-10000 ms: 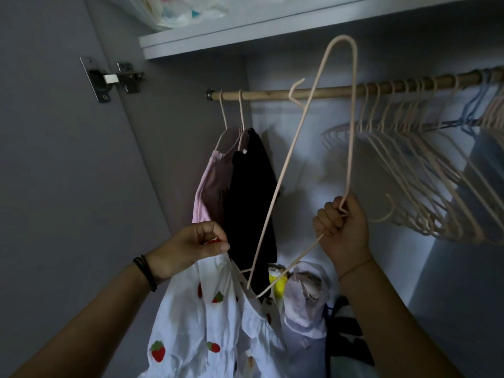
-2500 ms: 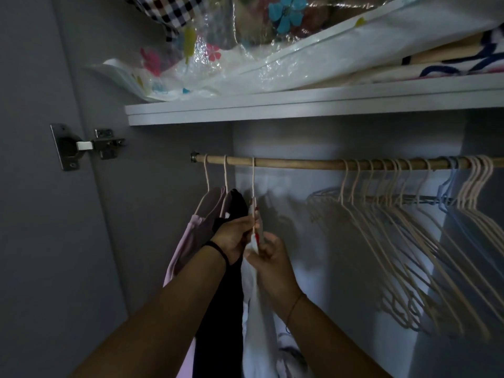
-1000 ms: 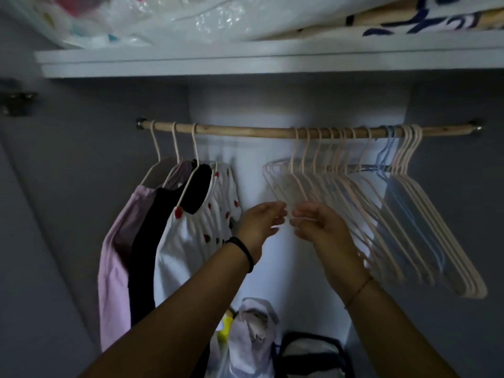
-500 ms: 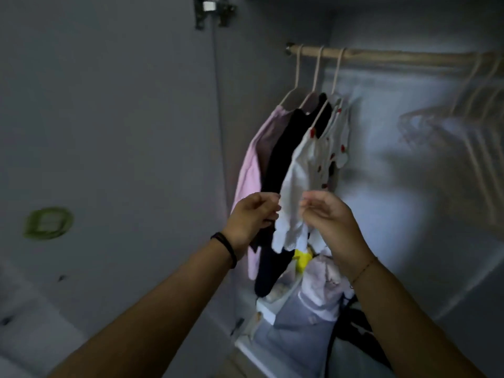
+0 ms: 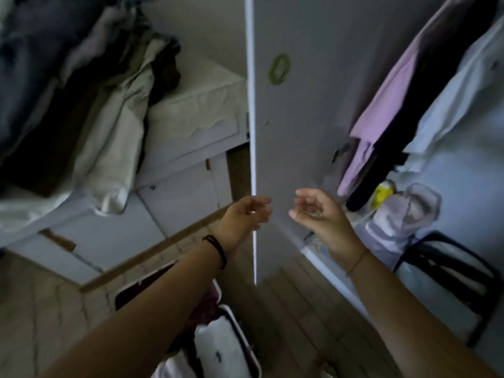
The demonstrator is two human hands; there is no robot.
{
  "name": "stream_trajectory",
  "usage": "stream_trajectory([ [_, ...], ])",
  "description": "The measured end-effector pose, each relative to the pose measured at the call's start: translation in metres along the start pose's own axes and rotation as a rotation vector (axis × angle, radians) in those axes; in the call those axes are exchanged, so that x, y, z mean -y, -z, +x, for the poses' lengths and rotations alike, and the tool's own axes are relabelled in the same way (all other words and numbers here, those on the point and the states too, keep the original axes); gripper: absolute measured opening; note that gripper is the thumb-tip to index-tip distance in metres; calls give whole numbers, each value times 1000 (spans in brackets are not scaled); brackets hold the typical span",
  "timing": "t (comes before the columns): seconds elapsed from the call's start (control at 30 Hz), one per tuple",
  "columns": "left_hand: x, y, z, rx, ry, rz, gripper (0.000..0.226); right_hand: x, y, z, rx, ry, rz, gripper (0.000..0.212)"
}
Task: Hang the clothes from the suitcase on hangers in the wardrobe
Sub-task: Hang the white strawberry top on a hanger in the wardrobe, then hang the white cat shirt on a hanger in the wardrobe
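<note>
The open wardrobe door (image 5: 296, 137) stands edge-on straight ahead of both hands, and its thin white edge runs down just behind the left hand (image 5: 246, 214). Far to the left of that hand lies a bed (image 5: 191, 105) heaped with rumpled bedding and dark clothes. Up and to the right of the right hand (image 5: 316, 211), three garments hang side by side in the wardrobe: a pink one (image 5: 381, 110), a black one (image 5: 403, 132) and a white one (image 5: 450, 102). The suitcase (image 5: 253, 356) lies open on the floor below the left forearm, with a folded white garment (image 5: 221, 347) inside it. Both hands are raised near each other, fingers loosely curled and apart, holding nothing. A clear plastic bag (image 5: 409, 211) sits just right of the right hand on the wardrobe floor. A green ring (image 5: 278, 69) marks the door high above the hands. A black band (image 5: 216, 251) circles the left wrist.
</note>
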State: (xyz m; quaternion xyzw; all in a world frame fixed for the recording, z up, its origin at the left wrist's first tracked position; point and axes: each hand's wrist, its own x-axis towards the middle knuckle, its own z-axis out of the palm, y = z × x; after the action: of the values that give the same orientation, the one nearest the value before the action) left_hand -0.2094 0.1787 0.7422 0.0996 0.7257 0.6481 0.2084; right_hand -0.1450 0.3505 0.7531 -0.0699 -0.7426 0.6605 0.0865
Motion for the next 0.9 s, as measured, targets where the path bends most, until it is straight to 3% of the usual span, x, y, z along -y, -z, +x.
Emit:
stream_trajectory([
  [0.37, 179, 136, -117, -507, 301, -135, 20, -112, -159, -58, 417, -201, -83, 41],
  [0.6, 340, 172, -202, -801, 513, -113, 19, -263, -231, -93, 574, -309, -188, 40],
  [0.77, 479, 158, -241, -815, 687, -132, 23, -395, -267, -128, 559, -448, -257, 32],
  [0.9, 589, 130, -225, -723, 747, -192, 32, -516, -282, -144, 472, -525, -308, 46],
])
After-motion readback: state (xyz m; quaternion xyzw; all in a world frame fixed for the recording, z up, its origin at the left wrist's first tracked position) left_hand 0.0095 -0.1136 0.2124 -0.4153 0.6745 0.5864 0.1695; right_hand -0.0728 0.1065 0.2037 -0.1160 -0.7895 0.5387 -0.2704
